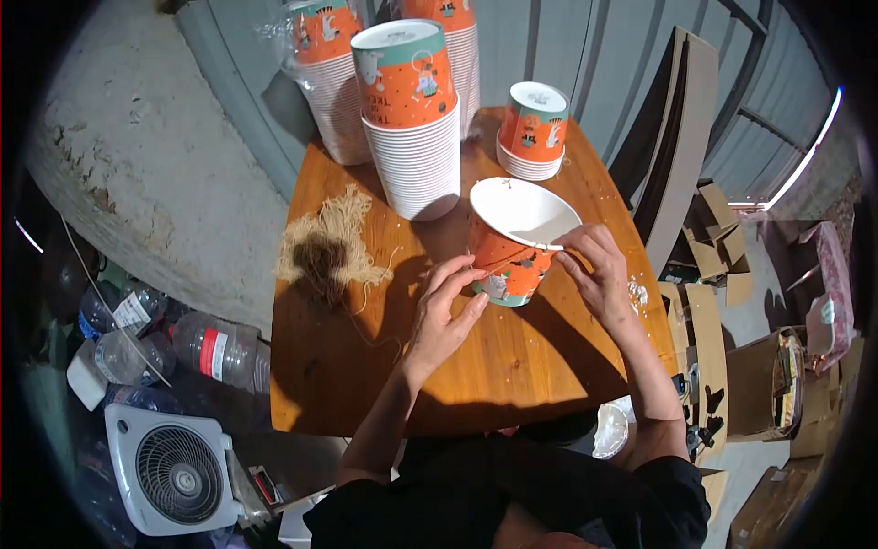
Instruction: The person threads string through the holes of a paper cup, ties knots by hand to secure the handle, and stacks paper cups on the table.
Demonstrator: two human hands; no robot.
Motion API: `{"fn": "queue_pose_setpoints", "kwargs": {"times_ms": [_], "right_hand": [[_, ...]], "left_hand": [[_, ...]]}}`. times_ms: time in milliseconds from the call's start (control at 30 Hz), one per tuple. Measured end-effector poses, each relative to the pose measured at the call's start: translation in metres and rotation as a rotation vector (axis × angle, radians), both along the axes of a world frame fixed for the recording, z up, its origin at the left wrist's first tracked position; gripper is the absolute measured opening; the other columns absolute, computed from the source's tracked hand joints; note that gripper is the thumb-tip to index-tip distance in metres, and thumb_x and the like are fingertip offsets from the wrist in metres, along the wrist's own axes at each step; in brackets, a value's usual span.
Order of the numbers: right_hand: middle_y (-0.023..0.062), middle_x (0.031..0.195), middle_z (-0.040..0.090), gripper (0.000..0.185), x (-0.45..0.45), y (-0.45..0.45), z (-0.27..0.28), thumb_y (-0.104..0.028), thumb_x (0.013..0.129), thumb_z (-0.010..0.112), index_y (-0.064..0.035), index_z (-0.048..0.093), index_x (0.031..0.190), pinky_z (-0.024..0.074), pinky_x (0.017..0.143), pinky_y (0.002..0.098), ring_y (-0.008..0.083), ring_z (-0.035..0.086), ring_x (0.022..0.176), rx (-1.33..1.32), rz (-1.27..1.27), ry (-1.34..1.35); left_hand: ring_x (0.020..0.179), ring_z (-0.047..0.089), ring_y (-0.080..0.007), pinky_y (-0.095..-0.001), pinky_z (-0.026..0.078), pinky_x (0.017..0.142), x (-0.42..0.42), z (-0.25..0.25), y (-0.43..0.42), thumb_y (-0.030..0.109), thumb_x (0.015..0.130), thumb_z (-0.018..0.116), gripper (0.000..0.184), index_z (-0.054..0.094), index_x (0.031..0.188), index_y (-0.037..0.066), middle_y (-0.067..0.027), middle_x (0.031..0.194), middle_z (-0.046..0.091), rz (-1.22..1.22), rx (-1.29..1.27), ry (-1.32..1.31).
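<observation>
An orange paper bucket (pixel 512 265) with a white rim and a green base band stands upright on the wooden table, its mouth facing up. A thin brown string runs across its side below the rim. At the bucket's left side is my left hand (pixel 444 316), fingers apart, the fingertips close to the string. My right hand (pixel 596 272) has its thumb and fingers pinched at the right of the rim, by the string's end; what lies between the fingertips is too small to make out. A loose bundle of tan string (pixel 340 240) lies on the left.
Tall stacks of upside-down buckets (pixel 412 137) stand at the back left of the table (pixel 366 393), and a short stack (pixel 533 133) at the back right. Cardboard boxes (pixel 700 366) are on the right. Plastic bottles (pixel 215 346) and a fan (pixel 178 471) sit at the lower left.
</observation>
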State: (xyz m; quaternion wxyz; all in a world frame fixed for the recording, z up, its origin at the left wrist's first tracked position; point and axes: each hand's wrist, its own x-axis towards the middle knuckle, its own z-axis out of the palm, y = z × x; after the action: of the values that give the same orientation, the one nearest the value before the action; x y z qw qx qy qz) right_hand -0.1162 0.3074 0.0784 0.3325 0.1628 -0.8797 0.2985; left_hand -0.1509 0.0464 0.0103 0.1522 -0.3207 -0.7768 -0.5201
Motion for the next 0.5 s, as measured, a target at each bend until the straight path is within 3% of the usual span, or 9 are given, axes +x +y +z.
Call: {"fn": "queue_pose_setpoints", "kwargs": {"times_ms": [133, 200, 300, 333, 400, 500], "right_hand": [[0.0117, 0.098, 0.070, 0.016, -0.045, 0.023, 0.001, -0.011, 0.090, 0.075, -0.0014, 0.071, 0.102, 0.0522, 0.083, 0.0400, 0.0315, 0.065, 0.095, -0.015, 0.044, -0.112], [0.0108, 0.097, 0.070, 0.015, -0.069, 0.032, 0.006, -0.012, 0.093, 0.074, -0.0009, 0.071, 0.103, 0.0521, 0.083, 0.0393, 0.0284, 0.066, 0.094, -0.102, 0.110, -0.201], [0.0071, 0.104, 0.071, 0.018, -0.109, 0.061, 0.010, -0.012, 0.098, 0.070, 0.0024, 0.071, 0.108, 0.0519, 0.087, 0.0362, 0.0172, 0.065, 0.099, -0.228, 0.174, -0.344], [0.0062, 0.106, 0.071, 0.022, -0.126, 0.076, 0.010, -0.016, 0.100, 0.067, 0.0034, 0.070, 0.110, 0.0512, 0.090, 0.0340, 0.0146, 0.063, 0.102, -0.238, 0.192, -0.398], [-0.0022, 0.090, 0.066, 0.020, -0.156, 0.092, 0.020, -0.021, 0.104, 0.065, -0.0019, 0.070, 0.101, 0.0494, 0.082, 0.0273, 0.0082, 0.060, 0.088, -0.323, 0.208, -0.408], [-0.0011, 0.094, 0.070, 0.019, -0.186, 0.101, 0.043, -0.021, 0.105, 0.062, -0.0035, 0.070, 0.107, 0.0524, 0.084, 0.0276, 0.0084, 0.064, 0.090, -0.613, 0.184, -0.542]], "left_hand": [[0.131, 0.054, -0.0311, -0.0422, 0.042, 0.111, -0.014, -0.017, 0.013, 0.018, 0.094, 0.074, 0.040, 0.066, 0.131, 0.005, -0.0140, 0.142, 0.057, -0.043, -0.036, -0.095], [0.132, 0.053, -0.0304, -0.0420, 0.043, 0.111, -0.018, -0.016, 0.019, 0.014, 0.092, 0.074, 0.041, 0.066, 0.131, 0.005, -0.0125, 0.144, 0.057, -0.049, -0.008, -0.092], [0.131, 0.054, -0.0310, -0.0411, 0.043, 0.112, -0.026, -0.030, 0.019, 0.014, 0.093, 0.074, 0.038, 0.066, 0.129, 0.005, -0.0133, 0.141, 0.058, -0.027, -0.041, -0.104], [0.131, 0.054, -0.0323, -0.0437, 0.042, 0.110, -0.030, -0.044, 0.018, 0.022, 0.094, 0.074, 0.036, 0.068, 0.126, 0.006, -0.0132, 0.139, 0.059, -0.008, -0.049, -0.104], [0.128, 0.055, -0.0334, -0.0441, 0.043, 0.108, -0.028, -0.054, 0.017, 0.021, 0.094, 0.074, 0.032, 0.069, 0.122, 0.007, -0.0132, 0.134, 0.061, 0.004, -0.046, -0.188], [0.124, 0.057, -0.0335, -0.0439, 0.045, 0.106, -0.026, -0.060, 0.014, 0.018, 0.092, 0.075, 0.027, 0.071, 0.116, 0.007, -0.0131, 0.130, 0.062, 0.030, -0.044, -0.196]]}}
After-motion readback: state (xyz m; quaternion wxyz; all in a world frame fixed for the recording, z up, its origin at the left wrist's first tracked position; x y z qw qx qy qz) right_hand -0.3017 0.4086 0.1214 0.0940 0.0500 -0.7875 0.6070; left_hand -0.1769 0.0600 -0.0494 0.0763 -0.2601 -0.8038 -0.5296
